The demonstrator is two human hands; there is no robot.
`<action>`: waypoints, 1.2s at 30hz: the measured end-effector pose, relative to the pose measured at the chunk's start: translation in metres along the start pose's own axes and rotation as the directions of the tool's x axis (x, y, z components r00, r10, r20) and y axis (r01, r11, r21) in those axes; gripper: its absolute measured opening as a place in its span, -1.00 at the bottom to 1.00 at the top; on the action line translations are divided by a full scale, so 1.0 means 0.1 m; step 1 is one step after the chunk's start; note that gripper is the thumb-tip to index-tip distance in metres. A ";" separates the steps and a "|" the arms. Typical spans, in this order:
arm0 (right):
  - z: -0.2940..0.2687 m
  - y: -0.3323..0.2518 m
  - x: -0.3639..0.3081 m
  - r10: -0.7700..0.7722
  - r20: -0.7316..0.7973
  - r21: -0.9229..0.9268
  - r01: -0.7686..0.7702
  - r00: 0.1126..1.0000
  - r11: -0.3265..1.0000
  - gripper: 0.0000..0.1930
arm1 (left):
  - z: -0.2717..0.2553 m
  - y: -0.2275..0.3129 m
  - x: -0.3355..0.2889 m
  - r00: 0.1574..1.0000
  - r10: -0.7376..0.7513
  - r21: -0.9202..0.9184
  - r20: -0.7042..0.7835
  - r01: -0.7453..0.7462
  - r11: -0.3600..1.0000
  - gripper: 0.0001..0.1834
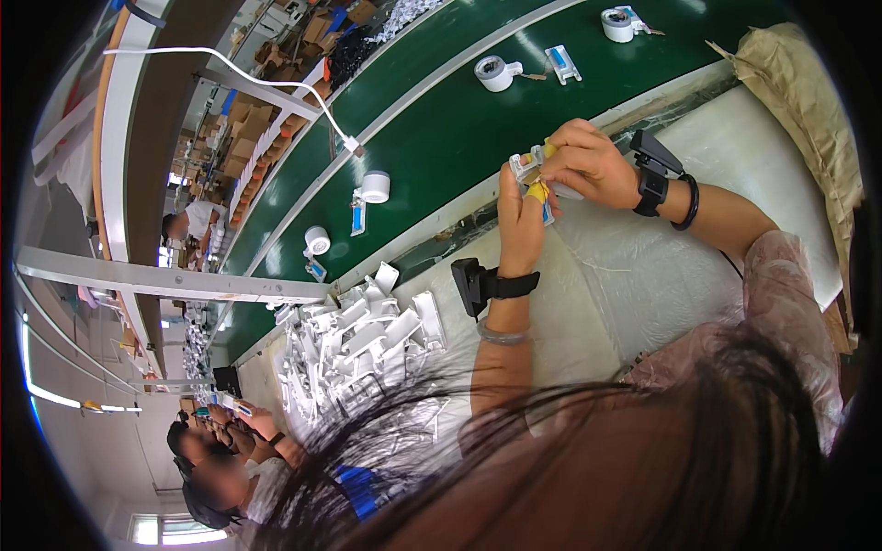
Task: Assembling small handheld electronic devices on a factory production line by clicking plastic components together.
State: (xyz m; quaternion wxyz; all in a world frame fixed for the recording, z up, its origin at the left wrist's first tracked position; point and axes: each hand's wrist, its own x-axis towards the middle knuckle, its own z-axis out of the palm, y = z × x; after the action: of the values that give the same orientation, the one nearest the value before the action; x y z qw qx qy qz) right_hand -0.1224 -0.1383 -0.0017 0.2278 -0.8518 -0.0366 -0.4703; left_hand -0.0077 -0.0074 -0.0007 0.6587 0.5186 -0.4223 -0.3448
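Note:
Over the plastic-covered bench, both my hands meet at a small white plastic part [525, 164]. My left hand [521, 220] grips it from the near left, thumb and fingers closed around it. From the right, my right hand [588, 165] pinches at the same part with bent fingers. Yellow covers show on some fingertips, and a bit of blue peeks out below the left fingers. Whatever lies between the right fingertips is too small to make out. Both wrists carry black strapped devices.
A heap of white plastic brackets [367, 344] lies left on the bench. Along the green conveyor belt [432, 138] sit white round units [375, 186] and white-blue pieces [562, 64]. Brown paper [799, 101] stands far right. A white cable [276, 84] hangs overhead. Co-workers sit at lower left.

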 end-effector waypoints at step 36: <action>0.00 -0.01 0.00 0.022 0.010 0.082 -0.023 1.000 0.996 -0.82 | 0.03 -0.19 -0.03 0.973 0.207 0.230 -0.099 -0.180 0.956 -0.69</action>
State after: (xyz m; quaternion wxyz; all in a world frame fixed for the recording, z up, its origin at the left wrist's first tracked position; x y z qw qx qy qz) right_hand -0.1228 -0.1376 -0.0015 0.2677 -0.8442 -0.0472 -0.4620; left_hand -0.0124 -0.0102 -0.0195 0.6525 0.5644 -0.4655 -0.1975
